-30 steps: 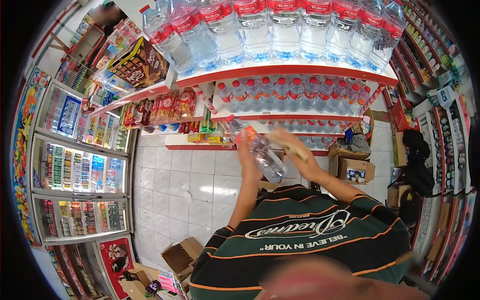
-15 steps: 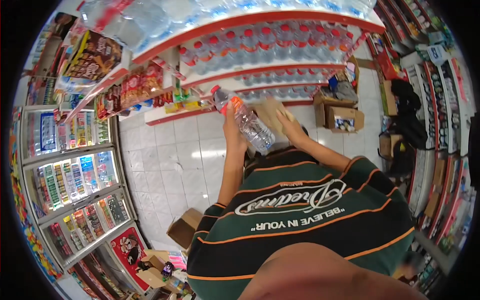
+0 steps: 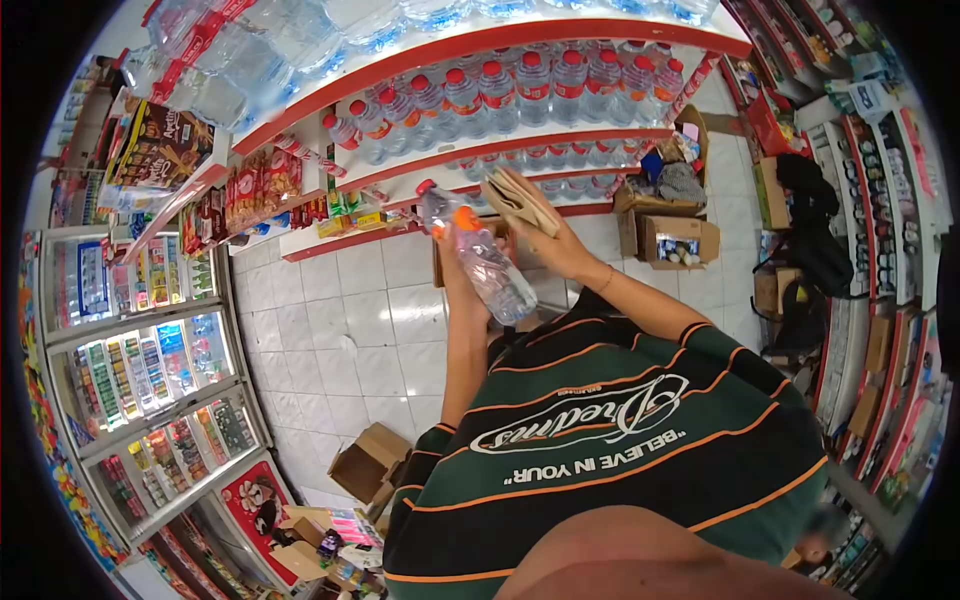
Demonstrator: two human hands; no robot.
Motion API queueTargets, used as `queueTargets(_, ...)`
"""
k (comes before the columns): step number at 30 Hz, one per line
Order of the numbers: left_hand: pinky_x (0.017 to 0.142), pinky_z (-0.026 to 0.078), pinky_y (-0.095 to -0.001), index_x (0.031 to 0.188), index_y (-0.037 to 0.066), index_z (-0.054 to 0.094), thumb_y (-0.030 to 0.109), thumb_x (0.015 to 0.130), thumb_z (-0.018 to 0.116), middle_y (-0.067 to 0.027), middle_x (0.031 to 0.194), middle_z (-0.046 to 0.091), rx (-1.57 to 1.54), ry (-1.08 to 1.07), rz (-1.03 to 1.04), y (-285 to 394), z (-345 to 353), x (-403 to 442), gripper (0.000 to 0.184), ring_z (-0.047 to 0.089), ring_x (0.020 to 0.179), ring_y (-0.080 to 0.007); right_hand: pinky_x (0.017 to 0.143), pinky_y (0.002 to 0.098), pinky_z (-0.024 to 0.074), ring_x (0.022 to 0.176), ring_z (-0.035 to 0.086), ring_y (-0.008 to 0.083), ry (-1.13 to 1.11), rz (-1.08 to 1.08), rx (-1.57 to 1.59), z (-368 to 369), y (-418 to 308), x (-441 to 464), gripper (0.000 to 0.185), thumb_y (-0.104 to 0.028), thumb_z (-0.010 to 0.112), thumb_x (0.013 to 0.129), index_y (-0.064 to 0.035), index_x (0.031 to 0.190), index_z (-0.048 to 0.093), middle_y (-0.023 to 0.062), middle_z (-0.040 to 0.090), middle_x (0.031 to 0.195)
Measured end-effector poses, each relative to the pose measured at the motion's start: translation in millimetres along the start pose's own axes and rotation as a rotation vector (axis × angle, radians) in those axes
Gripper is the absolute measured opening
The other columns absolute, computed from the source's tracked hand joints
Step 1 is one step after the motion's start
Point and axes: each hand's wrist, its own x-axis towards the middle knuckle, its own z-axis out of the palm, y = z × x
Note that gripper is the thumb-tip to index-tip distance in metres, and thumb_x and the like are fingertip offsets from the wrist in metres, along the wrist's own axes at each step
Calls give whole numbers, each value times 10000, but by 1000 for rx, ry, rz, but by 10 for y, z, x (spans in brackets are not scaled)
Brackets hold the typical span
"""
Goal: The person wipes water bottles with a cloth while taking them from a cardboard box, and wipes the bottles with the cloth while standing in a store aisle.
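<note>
My left hand (image 3: 456, 262) is closed around a clear plastic water bottle (image 3: 492, 272) with a red cap and an orange-red label. The bottle is tilted, its cap pointing up and left toward the shelves and its base toward my body. In my right hand (image 3: 566, 250) is a folded beige cloth (image 3: 524, 203), gripped between thumb and fingers. The cloth is just right of the bottle's upper part, and I cannot tell whether they touch. In front of both hands, a shelf (image 3: 440, 160) carries rows of similar red-capped bottles (image 3: 530, 85).
Large packs of bottles (image 3: 250, 60) lie on the top shelf. Snack packets (image 3: 265, 190) hang at the left, beyond a glass-door fridge (image 3: 150, 350). Cardboard boxes (image 3: 680, 240) stand on the tiled floor (image 3: 380, 320) at right; another box (image 3: 368, 462) is at lower left. Stocked shelves line the right side.
The cloth has moved up and left, away from the bottle's middle, and now shows its folds. The bottle has shifted slightly left and downward in view. Both hands keep their hold.
</note>
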Motion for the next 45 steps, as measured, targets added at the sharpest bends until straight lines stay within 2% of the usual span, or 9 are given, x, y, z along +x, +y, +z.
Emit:
queueTargets(5, 972, 521, -430, 1358, 78, 520, 527, 994, 533, -91, 1274, 614, -23, 46, 262, -341, 294, -24, 578, 614, 1171, -235, 1218, 383, 201, 1528, 234, 326, -115, -240, -443, -69, 67, 48, 702, -88, 620, 943, -6, 1563, 300, 222, 272, 1625)
queueTargets(8, 936, 542, -421, 1364, 74, 520, 520, 1014, 504, -84, 1234, 637, 11, 133, 299, -331, 101, 84, 567, 644, 1116, -234, 1221, 396, 204, 1517, 245, 361, -257, -199, -562, -259, 78, -215, 693, -83, 611, 940, 7, 1556, 305, 224, 268, 1624)
queueTargets(12, 888, 565, -413, 1350, 69, 532, 516, 1030, 483, -78, 1179, 662, 275, 270, 411, -186, 87, -2, 553, 673, 1041, -227, 1177, 338, 311, 1412, 424, 196, -156, 87, -149, -390, 351, -442, 568, -17, 497, 1007, -16, 1551, 333, 132, 467, 1526)
queueTargets(16, 874, 571, -409, 1374, 87, 528, 539, 1041, 444, -75, 1173, 672, 225, 139, 302, -350, -8, -87, 568, 683, 1023, -229, 1174, 320, 305, 1423, 394, 188, 30, -56, 33, -299, 409, -230, 546, -46, 490, 1033, -18, 1553, 327, 111, 428, 1559)
queueTargets(19, 885, 560, -401, 1364, 87, 540, 584, 1027, 441, -89, 1206, 655, 69, 72, 188, -486, 269, -236, 609, 667, 1037, -232, 1197, 354, 284, 1457, 386, 252, -84, -300, -534, -151, 293, -163, 576, -57, 530, 1014, -45, 1557, 340, 143, 387, 1587)
queueTargets(27, 793, 545, -356, 1193, 74, 633, 529, 959, 629, -59, 1026, 688, 269, 210, 224, -26, -20, -180, 511, 674, 907, -198, 1198, 380, 289, 1464, 375, 291, -228, -116, -575, 196, 131, -547, 585, -53, 568, 976, -45, 1533, 393, 168, 396, 1575)
queueTargets(31, 747, 556, -335, 1122, 66, 638, 429, 983, 635, -60, 954, 702, 111, 11, 158, 251, -111, -237, 389, 689, 839, -182, 1199, 367, 268, 1462, 371, 258, -150, -204, -328, 326, 207, -422, 537, -57, 545, 996, -19, 1515, 413, 154, 378, 1590)
queueTargets(40, 993, 521, -412, 1397, 86, 524, 509, 1037, 498, -93, 1308, 618, 180, -53, 136, 330, -248, -158, 556, 626, 1178, -244, 1166, 417, 341, 1460, 373, 362, 11, -288, -632, 753, 143, -189, 580, -79, 610, 946, -41, 1500, 443, 213, 413, 1543)
queueTargets(45, 751, 572, -374, 1085, 81, 642, 545, 1017, 522, -78, 929, 702, 181, -103, 269, 771, -325, 163, 484, 686, 811, -203, 1162, 384, 345, 1418, 443, 311, -75, -274, -478, 800, 229, -340, 560, 11, 571, 945, -33, 1490, 452, 177, 489, 1496)
